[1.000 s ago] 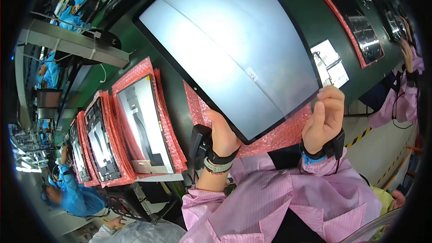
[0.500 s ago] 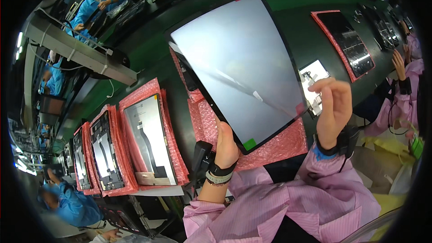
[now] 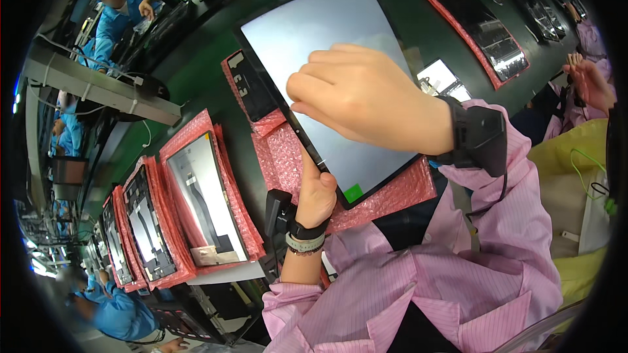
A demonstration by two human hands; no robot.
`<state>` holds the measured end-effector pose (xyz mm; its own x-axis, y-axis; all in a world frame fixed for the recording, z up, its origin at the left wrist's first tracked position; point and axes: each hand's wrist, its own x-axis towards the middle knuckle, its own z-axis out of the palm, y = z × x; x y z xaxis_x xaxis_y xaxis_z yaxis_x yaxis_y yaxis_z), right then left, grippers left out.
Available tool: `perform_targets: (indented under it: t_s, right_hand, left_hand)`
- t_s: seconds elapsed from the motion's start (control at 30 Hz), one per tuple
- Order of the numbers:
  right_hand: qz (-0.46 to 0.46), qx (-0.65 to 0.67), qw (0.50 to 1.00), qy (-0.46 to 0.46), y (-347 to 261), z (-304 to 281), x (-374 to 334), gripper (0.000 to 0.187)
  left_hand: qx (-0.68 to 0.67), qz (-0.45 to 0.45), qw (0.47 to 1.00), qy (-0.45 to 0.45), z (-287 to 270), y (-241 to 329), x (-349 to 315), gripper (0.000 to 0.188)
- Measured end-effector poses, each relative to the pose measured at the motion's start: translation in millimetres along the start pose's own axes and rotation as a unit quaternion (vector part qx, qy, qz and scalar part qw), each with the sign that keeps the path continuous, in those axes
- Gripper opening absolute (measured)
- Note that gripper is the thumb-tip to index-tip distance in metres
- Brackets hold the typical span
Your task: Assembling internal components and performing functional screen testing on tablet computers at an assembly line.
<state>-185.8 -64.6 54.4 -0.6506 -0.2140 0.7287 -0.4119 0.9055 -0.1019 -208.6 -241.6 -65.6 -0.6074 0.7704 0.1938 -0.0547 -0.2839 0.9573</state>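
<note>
A black-framed tablet (image 3: 386, 176) with a pale, lit-looking screen leans at an angle before me. A bright green patch marks its bottom corner. My left hand (image 3: 316, 197) grips the tablet's lower left edge, thumb along the frame. Across the screen reaches my right hand (image 3: 366, 95), its fingers curled together near the left edge; what they hold, if anything, is hidden. Pink bubble wrap (image 3: 281, 157) lies below the tablet. Beside its left edge is a dark device part (image 3: 252, 95) on more pink wrap.
To the left, several display panels (image 3: 206, 196) rest on pink bubble wrap. A small white-and-metal part (image 3: 446, 78) lies right of the tablet, with a dark panel (image 3: 487, 33) on pink wrap beyond. A metal post (image 3: 98, 85) with cables slants at left. Other people work nearby.
My right hand has swept left from beside the tablet's right edge to over its screen, and its fingers have closed up. The left hand keeps its grip on the tablet.
</note>
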Motion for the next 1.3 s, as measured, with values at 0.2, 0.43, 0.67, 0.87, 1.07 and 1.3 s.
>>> perform_targets:
  t_s: [0.2,0.43,0.67,0.87,1.07,1.3]
  right_hand:
    - [-0.02,-0.008,1.0,0.022,-6,5,4,0.021]
    - [0.112,-0.081,0.981,0.14,-8,-50,-28,0.035]
    - [0.363,0.165,0.903,0.163,-4,-77,-86,0.024]
    - [0.438,0.353,0.825,0.051,-8,-63,-97,0.024]
    - [0.425,0.386,0.802,0.162,-12,-48,-90,0.034]
    - [0.296,0.162,0.931,0.142,-23,-45,-74,0.009]
  left_hand:
    - [-0.136,-0.059,0.987,0.065,4,5,-1,0.072]
    - [-0.167,-0.09,0.969,0.16,4,11,4,0.055]
    - [-0.191,-0.109,0.961,0.166,-1,14,6,0.058]
    - [-0.183,-0.107,0.958,0.191,3,11,7,0.057]
    - [-0.166,-0.142,0.964,0.151,0,13,9,0.063]
    - [-0.173,-0.127,0.963,0.165,6,18,13,0.065]
